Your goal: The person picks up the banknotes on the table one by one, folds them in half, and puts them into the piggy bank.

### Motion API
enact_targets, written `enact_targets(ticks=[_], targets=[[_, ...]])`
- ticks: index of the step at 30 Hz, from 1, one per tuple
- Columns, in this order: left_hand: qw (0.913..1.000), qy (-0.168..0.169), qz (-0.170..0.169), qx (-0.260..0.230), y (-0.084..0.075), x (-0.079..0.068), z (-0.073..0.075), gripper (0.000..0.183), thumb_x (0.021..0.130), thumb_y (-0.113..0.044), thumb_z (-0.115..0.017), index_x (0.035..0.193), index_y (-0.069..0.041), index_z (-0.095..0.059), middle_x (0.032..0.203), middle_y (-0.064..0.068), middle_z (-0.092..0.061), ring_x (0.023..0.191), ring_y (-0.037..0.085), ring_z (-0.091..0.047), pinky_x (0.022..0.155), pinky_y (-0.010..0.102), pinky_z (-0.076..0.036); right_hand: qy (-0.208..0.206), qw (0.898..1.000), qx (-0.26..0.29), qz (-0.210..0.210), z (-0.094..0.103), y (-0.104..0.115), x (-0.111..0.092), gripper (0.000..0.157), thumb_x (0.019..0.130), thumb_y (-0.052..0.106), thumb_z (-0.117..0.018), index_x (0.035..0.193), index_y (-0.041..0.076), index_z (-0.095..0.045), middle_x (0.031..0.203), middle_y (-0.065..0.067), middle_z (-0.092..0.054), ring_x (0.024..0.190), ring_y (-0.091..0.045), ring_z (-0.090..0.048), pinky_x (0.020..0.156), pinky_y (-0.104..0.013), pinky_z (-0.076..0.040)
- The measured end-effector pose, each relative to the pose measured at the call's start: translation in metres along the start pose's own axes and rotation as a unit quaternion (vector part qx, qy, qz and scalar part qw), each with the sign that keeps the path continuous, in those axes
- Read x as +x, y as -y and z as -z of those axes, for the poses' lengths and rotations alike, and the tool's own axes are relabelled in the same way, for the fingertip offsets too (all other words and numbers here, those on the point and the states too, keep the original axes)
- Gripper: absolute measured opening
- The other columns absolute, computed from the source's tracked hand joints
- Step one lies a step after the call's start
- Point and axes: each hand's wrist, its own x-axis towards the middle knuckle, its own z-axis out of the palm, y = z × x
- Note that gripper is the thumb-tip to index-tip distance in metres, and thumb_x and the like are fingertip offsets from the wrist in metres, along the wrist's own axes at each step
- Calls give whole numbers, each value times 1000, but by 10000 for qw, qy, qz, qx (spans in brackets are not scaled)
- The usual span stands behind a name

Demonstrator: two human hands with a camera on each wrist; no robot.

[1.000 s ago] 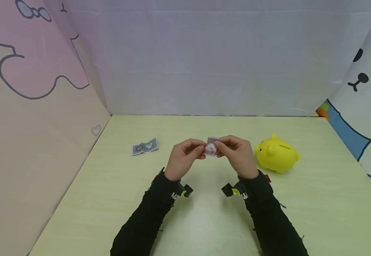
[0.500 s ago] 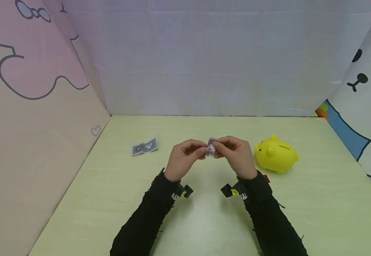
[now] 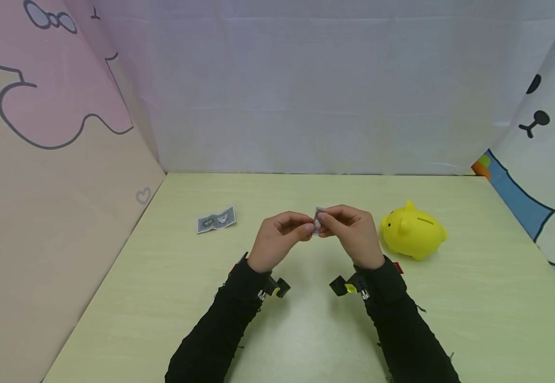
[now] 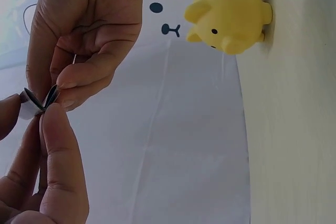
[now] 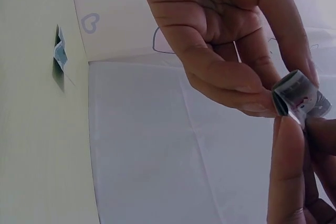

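Note:
In front of the person, both hands hold a small folded toy banknote (image 3: pixel 317 221) above the table. The left hand (image 3: pixel 281 240) pinches its left edge between thumb and fingers. Thumb and fingers of the right hand (image 3: pixel 354 234) pinch the right side. From the left wrist, the folded note (image 4: pixel 42 100) appears as a V-shaped crease between the fingertips. The right wrist view shows a bent, doubled note (image 5: pixel 296 95) with a small printed picture; fingertips cover part of it. A yellow piggy bank (image 3: pixel 413 230) with a slot on top stands beside the right hand.
A second toy banknote (image 3: pixel 216 219), grey-blue and creased, lies on the pale table (image 3: pixel 124 319) to the left of the hands. A white curtain (image 3: pixel 277 96) hangs behind the table. Printed cartoon panels stand at both sides.
The note between the hands has become narrower, folded inward. The left hand has moved slightly right, closer to the right hand. The piggy bank and the other note have stayed put.

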Motion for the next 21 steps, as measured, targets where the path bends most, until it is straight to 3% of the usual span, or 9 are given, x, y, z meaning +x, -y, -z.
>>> enact_targets(ticks=[7,21], targets=[[10000,20,87,33,0,0,-2,23,96,-7,-62,115,5,-66,114,23,-66,89,5,-68,88,32,-58,-11,9999,-107,-28,-1,0,0,24,93,8,-66,106,-13,-68,85,11,-71,71,-8,-68,71,-25,-60],[9996,28,172,236,1,0,-3,23,96,-10,-62,116,1,-67,112,21,-67,88,8,-67,86,32,-57,-104,9990,-432,-77,-3,0,-1,22,93,9,-66,104,-10,-71,84,15,-71,70,-7,-67,69,-24,-59]])
